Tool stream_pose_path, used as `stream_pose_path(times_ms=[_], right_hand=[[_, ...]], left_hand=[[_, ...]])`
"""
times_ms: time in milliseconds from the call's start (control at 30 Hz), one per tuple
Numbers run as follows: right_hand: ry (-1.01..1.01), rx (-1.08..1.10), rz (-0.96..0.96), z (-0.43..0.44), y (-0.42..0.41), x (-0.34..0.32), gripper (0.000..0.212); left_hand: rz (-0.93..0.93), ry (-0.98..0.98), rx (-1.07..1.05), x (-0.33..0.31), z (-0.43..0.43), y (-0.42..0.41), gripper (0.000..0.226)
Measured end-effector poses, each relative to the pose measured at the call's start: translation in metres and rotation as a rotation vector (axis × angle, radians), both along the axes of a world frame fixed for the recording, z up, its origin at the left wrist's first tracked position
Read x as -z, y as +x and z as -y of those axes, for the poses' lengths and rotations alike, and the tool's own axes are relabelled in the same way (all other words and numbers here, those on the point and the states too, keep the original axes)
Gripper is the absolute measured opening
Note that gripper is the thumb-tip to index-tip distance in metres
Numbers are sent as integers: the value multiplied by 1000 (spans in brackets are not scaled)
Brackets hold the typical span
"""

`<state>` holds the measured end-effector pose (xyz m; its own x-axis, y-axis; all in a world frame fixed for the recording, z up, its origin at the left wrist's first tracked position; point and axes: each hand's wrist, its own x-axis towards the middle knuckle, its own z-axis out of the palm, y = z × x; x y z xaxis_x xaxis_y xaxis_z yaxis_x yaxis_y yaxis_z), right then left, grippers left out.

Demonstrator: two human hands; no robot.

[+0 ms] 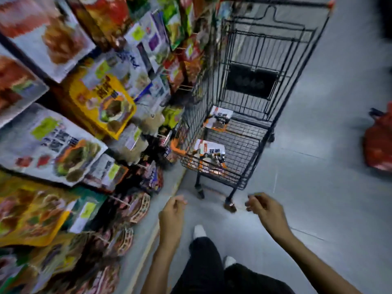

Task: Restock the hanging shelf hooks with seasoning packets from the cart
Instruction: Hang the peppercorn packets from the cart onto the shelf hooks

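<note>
**Dark trousers (203, 264) and two empty hands face the stock cart**

Head view, looking down a shop aisle; motion smears much of the picture. White shoes (199, 231) stand on a pale grey floor (318, 187). Both bare forearms stretch forward. The left hand (172, 211) and the right hand (264, 207) hang in the air near the cart's near end, touching nothing. The fingers (252, 201) of each hand are loosely curled and hold nothing.

The cart (250, 145) is black wire with orange corner trim. Two seasoning packets lie flat on its basket floor. The near packet (210, 151) sits in the near left corner. The far packet (219, 119) lies further along the left wall. Each is a flat white pouch with orange edging, dark printed characters and a food photo.

Along the left, hanging pouches crowd the shelving, among them a yellow pouch (104, 102). The hooks themselves are lost in blur. A red bag (377, 143) sits on the floor at the right edge.

The step in hand looks like fetching the next packet. It would go best by reaching over the rim for the near packet first. A pinch at the top edge would leave the pouch hanging ready for a hook. No hang hole can be made out.
</note>
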<state>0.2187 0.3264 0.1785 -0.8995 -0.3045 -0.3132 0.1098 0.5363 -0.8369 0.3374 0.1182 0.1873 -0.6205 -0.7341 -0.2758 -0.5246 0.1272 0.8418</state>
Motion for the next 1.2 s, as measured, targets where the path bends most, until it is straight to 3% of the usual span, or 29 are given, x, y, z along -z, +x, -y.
stream_pose_path(times_ms=[133, 367, 667, 933, 1033, 1200], right_hand=[[7, 106, 42, 16, -48, 13, 14], [20, 275, 90, 71, -139, 26, 14], [49, 316, 183, 146, -246, 102, 15], [259, 262, 462, 185, -266, 242, 30], [324, 245, 555, 197, -258, 284, 46], [477, 296, 567, 215, -244, 321, 54]], left_hand=[[68, -36, 118, 15, 29, -71, 20], [94, -33, 298, 27, 103, -194, 19], [102, -406, 272, 58, 198, -320, 20], [152, -350, 268, 128, 232, -367, 44], [192, -332, 288, 149, 236, -368, 40], [149, -376, 338, 159, 233, -362, 30]])
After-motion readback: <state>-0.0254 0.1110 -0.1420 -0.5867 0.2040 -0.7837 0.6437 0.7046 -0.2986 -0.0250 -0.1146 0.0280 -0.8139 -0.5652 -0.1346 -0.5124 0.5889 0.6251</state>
